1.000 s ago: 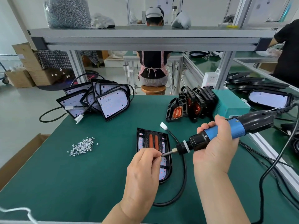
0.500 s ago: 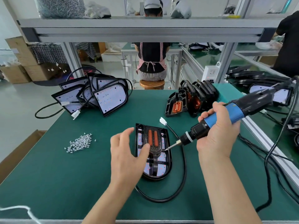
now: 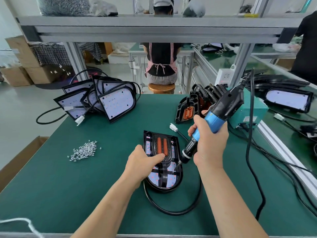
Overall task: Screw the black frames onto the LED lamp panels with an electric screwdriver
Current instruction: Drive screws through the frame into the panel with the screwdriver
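An LED lamp panel [image 3: 169, 180] lies flat in the middle of the green table with a black frame [image 3: 161, 146] with two orange strips laid on it. My left hand [image 3: 142, 164] rests on the frame's left side, fingers laid across it. My right hand [image 3: 210, 143] grips the blue and black electric screwdriver [image 3: 212, 121], tilted steeply down. Its bit touches the frame's right side near the lower middle. A pile of small silver screws [image 3: 84, 151] lies to the left.
Several bare LED panels [image 3: 118, 103] with cables lean in a heap at the back left. A row of black frames [image 3: 193, 105] stands at the back right beside a green power box [image 3: 248, 114]. The lamp's black cable [image 3: 173, 210] loops near the front edge. People work at benches behind.
My left hand has come down flat onto the frame. My right hand has swung the screwdriver from nearly level to steeply upright, and its bit has dropped onto the frame's right side.
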{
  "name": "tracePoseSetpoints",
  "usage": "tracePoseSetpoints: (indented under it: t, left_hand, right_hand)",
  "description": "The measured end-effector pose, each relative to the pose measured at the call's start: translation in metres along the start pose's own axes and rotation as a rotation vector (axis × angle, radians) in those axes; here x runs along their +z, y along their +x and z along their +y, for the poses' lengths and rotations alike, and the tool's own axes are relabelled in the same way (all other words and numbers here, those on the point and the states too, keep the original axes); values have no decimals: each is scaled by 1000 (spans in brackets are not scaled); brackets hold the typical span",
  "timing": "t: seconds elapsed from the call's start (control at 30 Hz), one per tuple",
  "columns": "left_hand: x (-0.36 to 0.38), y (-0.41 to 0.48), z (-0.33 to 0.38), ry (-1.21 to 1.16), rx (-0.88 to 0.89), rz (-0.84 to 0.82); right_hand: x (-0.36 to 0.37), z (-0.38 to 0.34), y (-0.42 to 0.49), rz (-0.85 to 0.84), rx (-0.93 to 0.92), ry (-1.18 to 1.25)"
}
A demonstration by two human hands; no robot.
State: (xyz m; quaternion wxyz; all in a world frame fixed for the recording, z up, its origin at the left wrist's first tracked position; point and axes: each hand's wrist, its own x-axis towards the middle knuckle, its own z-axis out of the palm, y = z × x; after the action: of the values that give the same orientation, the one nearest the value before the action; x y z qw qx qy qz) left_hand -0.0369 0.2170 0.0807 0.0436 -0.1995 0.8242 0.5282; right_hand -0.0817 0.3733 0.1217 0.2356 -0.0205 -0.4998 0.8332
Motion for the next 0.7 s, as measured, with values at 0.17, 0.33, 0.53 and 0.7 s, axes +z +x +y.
tracePoseSetpoints:
  t: [0.17, 0.33, 0.53, 0.7]
  left_hand:
    - [1, 0, -1, -40, -5, 1]
    - [2, 2, -4, -59, -4, 11]
    - [2, 2, -3, -62, 6, 1]
    - [3, 1, -3, -65, 15, 2]
  right_hand:
    - [0, 3, -2, -16, -19, -30]
    - [0, 5, -3, -50, -43, -72]
    - [3, 8, -7, -105, -39, -75]
    - [5, 9, -10, -142, -66, -118]
